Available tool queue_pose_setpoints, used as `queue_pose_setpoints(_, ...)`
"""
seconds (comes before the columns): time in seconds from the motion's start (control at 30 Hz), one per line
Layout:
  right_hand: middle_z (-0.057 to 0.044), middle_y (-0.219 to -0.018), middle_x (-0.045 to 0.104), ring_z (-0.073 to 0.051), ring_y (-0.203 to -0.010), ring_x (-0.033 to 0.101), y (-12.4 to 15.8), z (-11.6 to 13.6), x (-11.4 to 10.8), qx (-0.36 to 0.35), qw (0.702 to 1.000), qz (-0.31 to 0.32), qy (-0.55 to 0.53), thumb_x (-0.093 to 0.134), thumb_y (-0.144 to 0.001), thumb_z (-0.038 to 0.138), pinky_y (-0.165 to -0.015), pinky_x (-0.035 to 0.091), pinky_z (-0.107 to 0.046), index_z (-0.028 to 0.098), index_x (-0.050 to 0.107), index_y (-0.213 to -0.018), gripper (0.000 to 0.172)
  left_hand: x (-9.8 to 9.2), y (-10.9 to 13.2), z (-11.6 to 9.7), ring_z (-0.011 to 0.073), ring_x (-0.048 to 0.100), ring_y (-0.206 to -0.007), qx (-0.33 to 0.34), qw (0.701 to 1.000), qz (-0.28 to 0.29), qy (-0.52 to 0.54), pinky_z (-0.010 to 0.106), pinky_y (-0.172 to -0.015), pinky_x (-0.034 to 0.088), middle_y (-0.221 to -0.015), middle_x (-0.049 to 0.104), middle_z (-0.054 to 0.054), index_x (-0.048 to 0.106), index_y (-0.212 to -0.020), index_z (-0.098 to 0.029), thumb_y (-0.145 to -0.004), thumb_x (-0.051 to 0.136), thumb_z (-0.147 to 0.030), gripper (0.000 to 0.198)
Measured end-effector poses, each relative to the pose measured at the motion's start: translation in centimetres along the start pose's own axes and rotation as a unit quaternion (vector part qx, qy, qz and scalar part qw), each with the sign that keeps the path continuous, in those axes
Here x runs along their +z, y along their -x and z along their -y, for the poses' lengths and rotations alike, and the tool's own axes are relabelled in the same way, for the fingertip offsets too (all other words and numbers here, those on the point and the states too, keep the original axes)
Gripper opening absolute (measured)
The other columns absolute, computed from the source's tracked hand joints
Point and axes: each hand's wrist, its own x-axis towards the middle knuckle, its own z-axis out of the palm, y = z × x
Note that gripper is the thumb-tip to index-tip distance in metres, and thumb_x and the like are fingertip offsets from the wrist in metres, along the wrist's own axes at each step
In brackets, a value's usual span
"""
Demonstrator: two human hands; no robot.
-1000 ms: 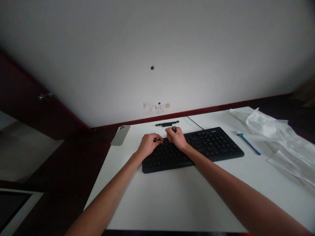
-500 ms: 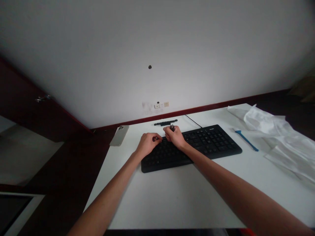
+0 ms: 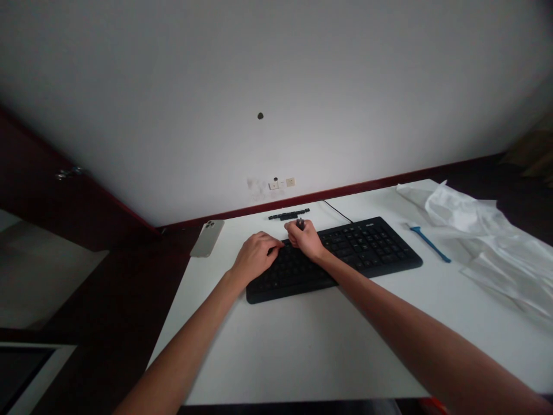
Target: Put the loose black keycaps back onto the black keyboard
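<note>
A black keyboard (image 3: 345, 248) lies at a slant on the white table. My right hand (image 3: 306, 239) is closed in a fist over the keyboard's upper left part. The dark end of a slim-handled tool (image 3: 300, 223) sticks out above that fist, while its working end is hidden. My left hand (image 3: 256, 256) rests at the keyboard's upper left edge, just left of the fist. Its fingertips are drawn together at the keys, and whatever they pinch is hidden. Beyond the hands, several loose black keycaps (image 3: 288, 215) sit in a row.
A blue plastic tool (image 3: 431, 244) lies right of the keyboard, beside crumpled white plastic sheeting (image 3: 470, 222). A phone (image 3: 208, 238) lies camera side up near the table's left edge. The keyboard's cable (image 3: 338, 211) runs toward the wall (image 3: 367, 104).
The left hand's fingers have shifted slightly and settled flatter against the keyboard's edge. My right fist keeps its place with the tool. The whole view has moved a little.
</note>
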Motion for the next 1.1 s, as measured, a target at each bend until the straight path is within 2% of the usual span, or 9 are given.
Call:
queue_pose_setpoints(0.2, 0.006, -0.045, 0.032, -0.009, -0.044, 0.028, 0.2, 0.2, 0.1, -0.006, 0.999, -0.012, 0.034, 0.059, -0.085, 0.036, -0.044, 0.024, -0.027, 0.024, 0.032, -0.053, 0.044, 1.2, 1.4, -0.4, 0.0245, 0.065, -0.110, 0.002, 0.999, -0.033, -0.033, 0.043, -0.099, 0.050, -0.114, 0.078, 0.005, 0.077, -0.113, -0.023, -0.089, 0.052, -0.002, 0.040)
queue_pose_setpoints(0.47, 0.005, -0.045, 0.033, -0.008, -0.043, 0.029, 0.2, 0.1, 0.1, 0.000, 0.999, -0.010, 0.036, 0.059, -0.086, 0.035, -0.043, 0.024, -0.027, 0.024, 0.033, -0.052, 0.044, 1.8, 0.7, -0.7, 0.0267, 0.065, -0.104, -0.015, 0.998, -0.021, -0.064, 0.045, -0.094, 0.049, -0.100, 0.076, 0.008, 0.076, -0.103, -0.021, -0.090, 0.051, -0.003, 0.034)
queue_pose_setpoints(0.63, 0.005, -0.044, 0.033, -0.008, -0.043, 0.028, -0.1, 0.0, -0.1, 0.009, 1.000, -0.013, 0.017, 0.061, -0.083, 0.036, -0.043, 0.024, -0.026, 0.024, 0.034, -0.051, 0.043, 1.6, 0.0, -1.0, 0.0259, 0.066, -0.099, -0.049, 0.998, -0.026, -0.034, 0.042, -0.094, 0.051, -0.096, 0.075, 0.008, 0.076, -0.093, -0.022, -0.088, 0.054, -0.005, 0.028)
queue_pose_setpoints(0.73, 0.007, -0.044, 0.031, -0.007, -0.041, 0.025, -0.1, 0.0, 0.1, 0.030, 0.999, -0.023, -0.022, 0.063, -0.080, 0.037, -0.041, 0.021, -0.026, 0.024, 0.033, -0.052, 0.043, 1.1, -1.1, -0.1, 0.0235, 0.068, -0.093, -0.056, 0.998, -0.034, 0.018, 0.037, -0.090, 0.053, -0.092, 0.076, 0.004, 0.076, -0.086, -0.023, -0.088, 0.057, -0.008, 0.025)
queue_pose_setpoints(0.87, 0.008, -0.045, 0.028, -0.006, -0.041, 0.023, -0.2, 0.3, 0.2, 0.052, 0.996, -0.027, -0.072, 0.067, -0.077, 0.038, -0.040, 0.016, -0.025, 0.025, 0.032, -0.054, 0.043, 0.4, -3.3, 2.5, 0.0184, 0.068, -0.085, -0.086, 0.988, -0.112, 0.057, 0.032, -0.086, 0.052, -0.099, 0.076, 0.002, 0.074, -0.094, -0.023, -0.088, 0.059, -0.009, 0.022)
queue_pose_setpoints(0.93, 0.008, -0.046, 0.029, -0.006, -0.041, 0.023, -0.6, 0.6, -0.7, 0.047, 0.996, -0.035, -0.070, 0.067, -0.077, 0.038, -0.040, 0.017, -0.025, 0.025, 0.033, -0.055, 0.043, 0.4, -4.7, 4.2, 0.0167, 0.066, -0.081, -0.111, 0.982, -0.133, 0.071, 0.031, -0.083, 0.052, -0.105, 0.076, 0.002, 0.072, -0.104, -0.022, -0.086, 0.062, -0.009, 0.024)
queue_pose_setpoints(1.0, 0.007, -0.046, 0.032, -0.006, -0.042, 0.025, -1.3, 1.1, -2.7, 0.029, 0.996, -0.069, -0.048, 0.069, -0.076, 0.036, -0.040, 0.019, -0.025, 0.024, 0.035, -0.055, 0.042, 0.8, -5.9, 5.7, 0.0162, 0.066, -0.081, -0.133, 0.980, -0.119, 0.091, 0.030, -0.082, 0.052, -0.115, 0.074, 0.004, 0.069, -0.115, -0.022, -0.084, 0.069, -0.012, 0.032)
queue_pose_setpoints(1.1, 0.008, -0.046, 0.031, -0.006, -0.042, 0.025, -2.5, 2.0, -7.3, -0.007, 0.983, -0.177, -0.045, 0.072, -0.072, 0.031, -0.037, 0.019, -0.024, 0.025, 0.034, -0.056, 0.041, 1.9, -7.1, 7.4, 0.0160, 0.066, -0.082, -0.171, 0.974, -0.092, 0.114, 0.030, -0.082, 0.052, -0.121, 0.072, 0.005, 0.065, -0.122, -0.023, -0.081, 0.075, -0.019, 0.042)
